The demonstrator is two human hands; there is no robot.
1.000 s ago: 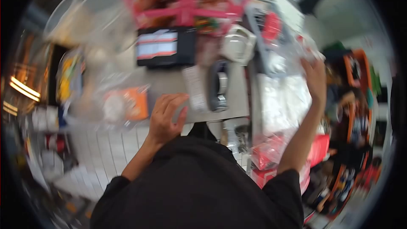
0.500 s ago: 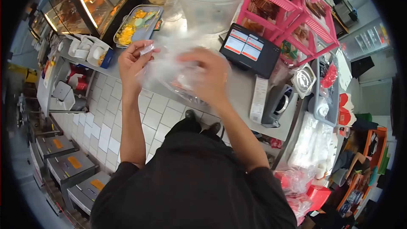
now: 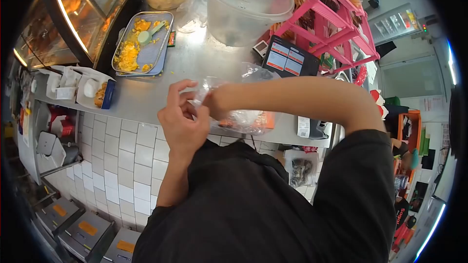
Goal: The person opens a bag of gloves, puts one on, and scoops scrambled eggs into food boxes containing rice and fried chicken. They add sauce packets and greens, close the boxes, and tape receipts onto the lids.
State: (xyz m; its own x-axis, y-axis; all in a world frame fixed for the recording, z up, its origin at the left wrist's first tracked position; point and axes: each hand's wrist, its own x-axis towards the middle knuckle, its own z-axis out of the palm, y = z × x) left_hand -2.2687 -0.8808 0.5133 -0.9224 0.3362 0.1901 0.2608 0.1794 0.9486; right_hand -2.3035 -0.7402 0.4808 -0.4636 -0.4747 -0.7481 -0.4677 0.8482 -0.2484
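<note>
A clear plastic bag (image 3: 246, 122) lies at the table's front edge, with something white and orange-printed inside that I cannot make out fully. My left hand (image 3: 184, 117) has its fingers curled, with a twisted end of the bag between thumb and fingertips. Close against it, my right hand (image 3: 219, 101) is turned inward and closed on the same gathered plastic. Its fingertips are partly hidden and a little blurred. The right forearm crosses above the bag and covers part of it.
On the steel table (image 3: 195, 58) are a tray of yellow food (image 3: 129, 56) with a pale green scoop, a large clear tub (image 3: 239, 19), a tablet screen (image 3: 287, 58) and a pink rack (image 3: 336, 24). Open boxes (image 3: 92, 90) stand at left, near a lit display case (image 3: 73, 19).
My right hand has come left to meet the left hand, and the right arm now reaches across. The bag's loose plastic is gathered between the hands. The view has shifted.
</note>
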